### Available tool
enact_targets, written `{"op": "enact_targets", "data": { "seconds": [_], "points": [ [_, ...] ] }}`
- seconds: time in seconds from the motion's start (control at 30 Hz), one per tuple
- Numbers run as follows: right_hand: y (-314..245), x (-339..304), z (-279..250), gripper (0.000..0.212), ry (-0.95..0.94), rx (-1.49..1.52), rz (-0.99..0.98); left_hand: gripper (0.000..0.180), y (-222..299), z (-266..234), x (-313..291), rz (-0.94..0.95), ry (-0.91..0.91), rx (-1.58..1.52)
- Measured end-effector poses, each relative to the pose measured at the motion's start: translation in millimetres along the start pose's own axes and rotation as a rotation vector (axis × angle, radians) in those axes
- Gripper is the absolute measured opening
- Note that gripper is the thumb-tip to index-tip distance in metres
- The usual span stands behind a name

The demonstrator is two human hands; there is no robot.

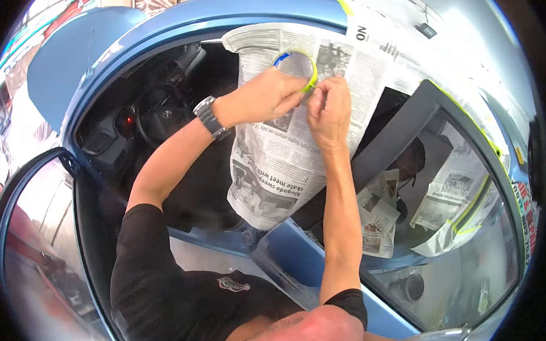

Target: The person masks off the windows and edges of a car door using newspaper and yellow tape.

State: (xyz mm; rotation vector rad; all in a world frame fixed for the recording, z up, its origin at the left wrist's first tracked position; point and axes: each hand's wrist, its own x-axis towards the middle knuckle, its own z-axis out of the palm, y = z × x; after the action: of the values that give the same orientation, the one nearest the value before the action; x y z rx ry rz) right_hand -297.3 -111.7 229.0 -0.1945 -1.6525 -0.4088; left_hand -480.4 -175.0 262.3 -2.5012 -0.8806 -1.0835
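Observation:
My left hand is closed on a roll of yellow tape, a ring with a blue stretch along its upper left. Beside it, my right hand has its fingers pinched together by the roll's lower edge, seemingly on the tape's end, though the fingertips mostly hide it. Behind both hands, a sheet of newspaper hangs from the blue car's roof edge over the door opening. Its lower end hangs loose.
Inside the car, a steering wheel and lit dashboard show at left. An open door's dark window frame stands close to my right forearm. Beyond its glass are more newspaper and what looks like a person's head.

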Motion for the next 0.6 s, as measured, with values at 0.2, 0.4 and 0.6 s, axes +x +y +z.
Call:
{"op": "enact_targets", "data": {
  "seconds": [0.2, 0.4, 0.6],
  "points": [
    [-12, 5, -1, 0.019, 0.051, 0.106, 0.092, 0.016, 4, 0, -1, -0.187, 0.003, -0.064],
    [-5, 5, -2, 0.014, 0.105, 0.106, 0.001, 0.015, 17, 6, -6, -0.054, 0.091, 0.124],
    [-1, 3, 0, 0.012, 0.05, 0.089, -0.02, 0.017, 10, 2, -10, -0.128, 0.153, 0.325]
  ]
}}
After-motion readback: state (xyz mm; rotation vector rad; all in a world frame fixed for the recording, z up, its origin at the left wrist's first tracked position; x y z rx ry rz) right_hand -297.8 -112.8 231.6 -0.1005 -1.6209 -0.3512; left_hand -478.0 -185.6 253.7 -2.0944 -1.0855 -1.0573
